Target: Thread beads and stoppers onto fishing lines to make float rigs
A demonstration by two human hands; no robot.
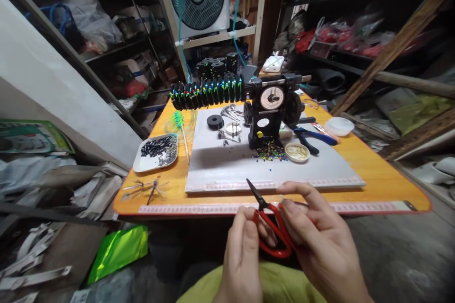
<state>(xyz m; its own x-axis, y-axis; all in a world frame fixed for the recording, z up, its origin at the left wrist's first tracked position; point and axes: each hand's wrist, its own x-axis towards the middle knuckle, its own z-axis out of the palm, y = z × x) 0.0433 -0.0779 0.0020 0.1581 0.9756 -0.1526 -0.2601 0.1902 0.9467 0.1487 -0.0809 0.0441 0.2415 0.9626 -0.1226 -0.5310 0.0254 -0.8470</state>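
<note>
A pair of small scissors with red looped handles and short dark blades (281,241) sits between your two hands above your lap, just off the near edge of an orange-yellow tabletop (387,184), its tip pointing up and away to the left. It should handle as light, stiff metal, with smooth grips that may turn in a loose hold; the loops are the place to grip, clear of the sharp point.

The left loop lies at the fingers of your left hand (245,251), thumb in front and fingertips showing through the opening, closed about the handle. The right loop runs beside the thumb of your right hand (320,232). That thumb and forefinger come close together around a tiny pale sliver (282,197), too small to identify; whether they clamp it, or the lower fingers bear on the handle, you cannot tell from here.

Beyond the blades lies a pale grey rectangular board (220,170), bearing a black machine with a round dial (272,99), a heap of multicoloured beadlike pieces (272,150) and a round white dish of golden bits (297,152). To the left, on the tabletop, rests a white tray of small black pieces (142,167).
</note>
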